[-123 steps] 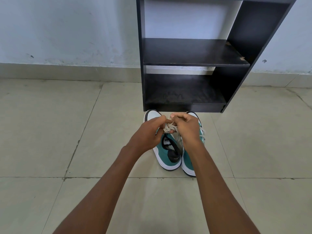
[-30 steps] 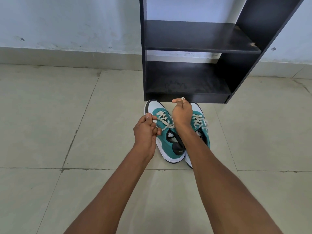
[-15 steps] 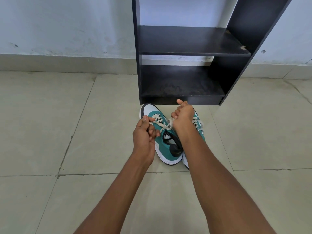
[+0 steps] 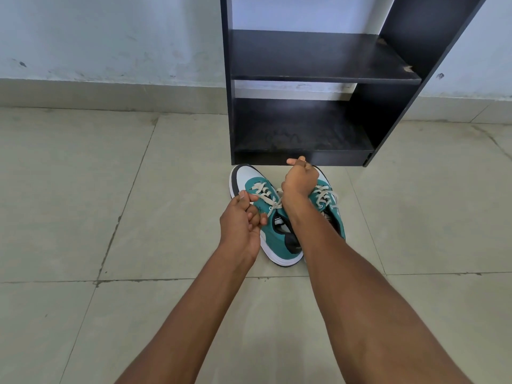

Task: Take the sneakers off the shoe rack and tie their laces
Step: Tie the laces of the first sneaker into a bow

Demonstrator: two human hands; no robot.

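Two teal and white sneakers stand side by side on the tiled floor, toes toward the black shoe rack (image 4: 304, 56). The left sneaker (image 4: 270, 239) has cream laces (image 4: 263, 195) crossing its top. My left hand (image 4: 241, 220) sits beside its left edge and pinches one lace end, which runs taut to the knot. Above the gap between the shoes, my right hand (image 4: 300, 180) is fisted on the other lace end, pulled toward the rack. The right sneaker (image 4: 328, 202) lies partly hidden under my right forearm.
The shoe rack has two bare shelves and stands against a pale wall (image 4: 110, 37) with a tiled skirting. Beige floor tiles (image 4: 83, 189) with dark grout lines spread to the left, right and front of the shoes.
Since four seconds ago my hands have left the knot and spread apart, each drawing out a lace end. In the last half second the right hand moved slightly farther toward the rack.
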